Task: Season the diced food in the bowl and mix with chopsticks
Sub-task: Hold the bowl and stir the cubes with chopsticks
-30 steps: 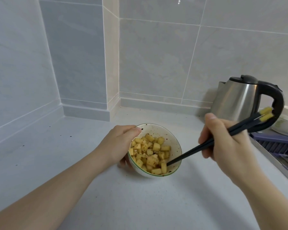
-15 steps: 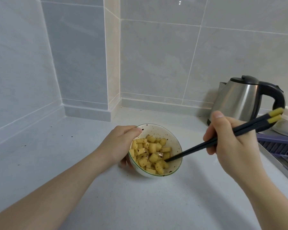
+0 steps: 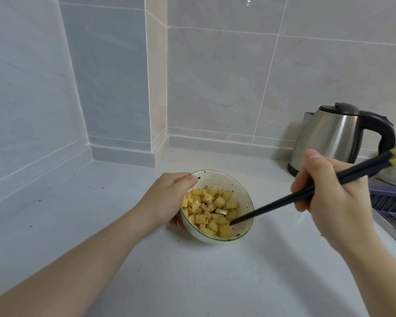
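- Head view: the left hand [image 3: 169, 200] wraps its grip round the side of the bowl [image 3: 217, 179], thumb on the rim.
- The bowl sits on the white tabletop [image 3: 192, 277], full of yellow food cubes [image 3: 209, 211] with red flakes.
- The right hand [image 3: 329, 193] pinches the dark chopsticks [image 3: 284, 200]; below its grip, their tips dip into the cubes.
- Behind that grip stands a shiny kettle [image 3: 329, 136].

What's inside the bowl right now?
Inside the bowl: yellow diced food flecked with dark seasoning, plus the chopsticks tips. The bowl's bottom is covered by the dice.
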